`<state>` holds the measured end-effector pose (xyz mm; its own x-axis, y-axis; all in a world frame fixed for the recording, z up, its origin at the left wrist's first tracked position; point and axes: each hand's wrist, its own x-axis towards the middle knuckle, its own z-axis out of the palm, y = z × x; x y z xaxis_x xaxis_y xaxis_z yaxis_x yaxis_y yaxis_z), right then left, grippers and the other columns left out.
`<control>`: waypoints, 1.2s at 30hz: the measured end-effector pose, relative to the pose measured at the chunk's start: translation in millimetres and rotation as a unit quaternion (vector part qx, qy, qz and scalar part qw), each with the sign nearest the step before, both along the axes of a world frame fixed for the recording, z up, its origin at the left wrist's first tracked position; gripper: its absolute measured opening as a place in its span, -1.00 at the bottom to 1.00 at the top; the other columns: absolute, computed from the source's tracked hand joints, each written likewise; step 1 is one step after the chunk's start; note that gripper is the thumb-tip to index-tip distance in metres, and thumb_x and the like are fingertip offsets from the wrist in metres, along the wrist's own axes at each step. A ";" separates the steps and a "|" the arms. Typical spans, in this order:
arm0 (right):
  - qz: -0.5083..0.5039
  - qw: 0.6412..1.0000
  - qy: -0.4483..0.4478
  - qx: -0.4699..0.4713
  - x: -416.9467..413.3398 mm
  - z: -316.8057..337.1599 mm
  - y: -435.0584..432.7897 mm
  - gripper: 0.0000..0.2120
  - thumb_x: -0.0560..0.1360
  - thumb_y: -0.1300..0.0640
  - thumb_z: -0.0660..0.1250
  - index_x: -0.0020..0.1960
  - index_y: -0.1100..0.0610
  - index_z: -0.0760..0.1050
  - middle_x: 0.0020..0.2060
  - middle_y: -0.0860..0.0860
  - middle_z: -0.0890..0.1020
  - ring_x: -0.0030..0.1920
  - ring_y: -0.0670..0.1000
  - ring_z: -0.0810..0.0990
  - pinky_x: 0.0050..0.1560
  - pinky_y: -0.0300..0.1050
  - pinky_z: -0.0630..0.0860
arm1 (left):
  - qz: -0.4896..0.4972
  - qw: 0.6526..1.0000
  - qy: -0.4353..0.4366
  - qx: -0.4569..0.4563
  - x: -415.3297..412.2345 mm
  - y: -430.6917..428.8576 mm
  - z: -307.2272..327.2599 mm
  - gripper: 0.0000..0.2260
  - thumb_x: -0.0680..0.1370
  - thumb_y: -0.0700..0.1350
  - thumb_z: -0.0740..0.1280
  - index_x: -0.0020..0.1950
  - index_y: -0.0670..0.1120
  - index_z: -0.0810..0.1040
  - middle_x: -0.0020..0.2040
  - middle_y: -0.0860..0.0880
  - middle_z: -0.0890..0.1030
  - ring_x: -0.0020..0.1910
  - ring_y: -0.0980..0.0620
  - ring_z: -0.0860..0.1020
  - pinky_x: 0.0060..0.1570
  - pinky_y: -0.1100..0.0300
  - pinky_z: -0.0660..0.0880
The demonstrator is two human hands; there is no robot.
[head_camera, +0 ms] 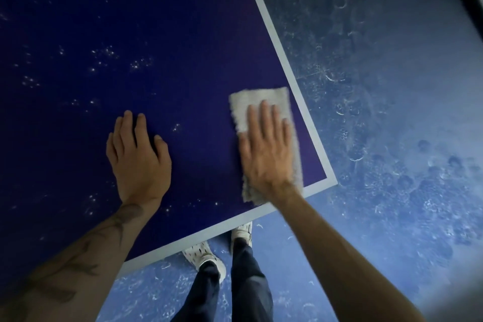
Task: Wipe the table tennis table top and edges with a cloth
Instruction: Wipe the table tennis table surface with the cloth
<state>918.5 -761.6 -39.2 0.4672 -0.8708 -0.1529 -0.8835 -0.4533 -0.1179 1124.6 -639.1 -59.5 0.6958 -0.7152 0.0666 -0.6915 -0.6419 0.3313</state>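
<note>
Head view looks steeply down on the dark blue worktop (pixel 156 47), which runs out of frame at 9 and 12 o'clock; only its corner at 4 o'clock shows, edged by a pale border line (pixel 274 31). The grey cloth (pixel 258 98) lies flat just inside that corner, at 3 o'clock from centre. The right hand (pixel 266 149) lies on it, slightly blurred, its fingers (pixel 265 117) straight and released, grasping nothing. The palm hides much of the cloth's middle, and the cloth's near end overlaps the border. At 9 o'clock the left hand (pixel 138 159) rests flat on bare worktop, well apart from the cloth, fingers (pixel 129 125) loosely extended. Both forearms are cut off at the lower edge. Whitish specks (pixel 104 55) dot the surface; what they are is unclear. At 6 o'clock, pale shoes (pixel 206 256) on the blue floor (pixel 392 86) are partly hidden by the worktop's edge.
</note>
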 end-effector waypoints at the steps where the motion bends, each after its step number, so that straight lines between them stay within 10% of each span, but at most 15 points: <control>1: 0.053 0.999 -0.011 0.009 6.7 -3.6 19.2 -0.39 0.77 -0.15 -0.20 0.75 0.03 -0.18 0.74 0.09 -0.13 0.73 0.13 -0.17 0.71 0.22 -0.08 | 0.002 1.000 0.000 -0.002 -0.3 -0.1 -0.1 -0.55 0.73 -0.07 0.13 0.61 -0.16 0.27 0.66 -0.18 0.23 0.65 -0.18 0.15 0.62 -0.21 0.07; 5: 0.184 0.982 -0.020 0.032 -20.9 -8.5 42.4 -0.41 0.78 -0.17 -0.12 0.75 -0.04 -0.15 0.74 0.02 -0.12 0.73 0.06 -0.17 0.70 0.19 -0.06 | 0.003 1.000 0.007 0.002 0.2 -0.6 1.3 -0.53 0.72 -0.02 0.07 0.62 -0.15 0.26 0.66 -0.16 0.22 0.66 -0.17 0.15 0.63 -0.20 0.05; 12: -0.042 0.999 -0.010 0.003 -25.4 -2.3 -22.9 -0.38 0.76 -0.16 -0.21 0.76 0.05 -0.12 0.74 0.10 -0.06 0.73 0.14 -0.10 0.70 0.23 -0.03 | 0.011 1.000 0.012 0.025 -2.4 -2.9 5.6 -0.54 0.74 -0.07 0.12 0.64 -0.15 0.23 0.68 -0.15 0.18 0.68 -0.14 0.10 0.65 -0.17 0.02; 19: 0.199 0.979 -0.036 0.035 8.2 -12.6 54.2 -0.40 0.79 -0.16 -0.14 0.76 0.03 -0.14 0.74 0.07 -0.11 0.73 0.12 -0.16 0.70 0.23 -0.02 | 0.010 1.000 0.012 0.024 -2.2 -2.6 7.6 -0.53 0.74 -0.04 0.06 0.64 -0.17 0.25 0.67 -0.16 0.21 0.66 -0.16 0.14 0.64 -0.17 0.05; 27: -0.025 0.999 -0.017 0.014 30.4 -7.2 19.0 -0.37 0.75 -0.19 -0.29 0.75 0.03 -0.19 0.74 0.09 -0.12 0.73 0.13 -0.16 0.71 0.21 -0.08 | 0.011 0.999 0.052 0.006 2.6 -0.9 10.2 -0.55 0.75 -0.05 0.09 0.64 -0.15 0.28 0.68 -0.12 0.21 0.68 -0.10 0.13 0.66 -0.10 0.02; 33: 0.176 0.983 -0.029 0.039 62.7 -11.5 119.8 -0.40 0.78 -0.16 -0.20 0.75 0.02 -0.16 0.74 0.07 -0.12 0.73 0.11 -0.16 0.69 0.25 0.03 | -0.075 0.996 0.057 0.006 48.8 36.9 21.0 -0.54 0.74 -0.09 0.16 0.64 -0.17 0.28 0.66 -0.14 0.24 0.64 -0.12 0.20 0.63 -0.13 0.11; 36: 0.092 0.995 -0.022 0.043 40.9 -5.9 104.0 -0.41 0.78 -0.18 -0.20 0.75 -0.03 -0.19 0.74 0.01 -0.14 0.73 0.06 -0.18 0.70 0.20 -0.05 | -0.066 0.996 0.046 0.025 88.5 64.4 23.4 -0.54 0.75 -0.09 0.15 0.64 -0.17 0.26 0.67 -0.14 0.20 0.66 -0.13 0.16 0.64 -0.16 0.09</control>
<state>959.4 -657.6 -45.1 0.6251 -0.7549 -0.1983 -0.7799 -0.5933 -0.1994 1213.1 -574.7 -36.1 0.5968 -0.8018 -0.0305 -0.7394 -0.5644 0.3670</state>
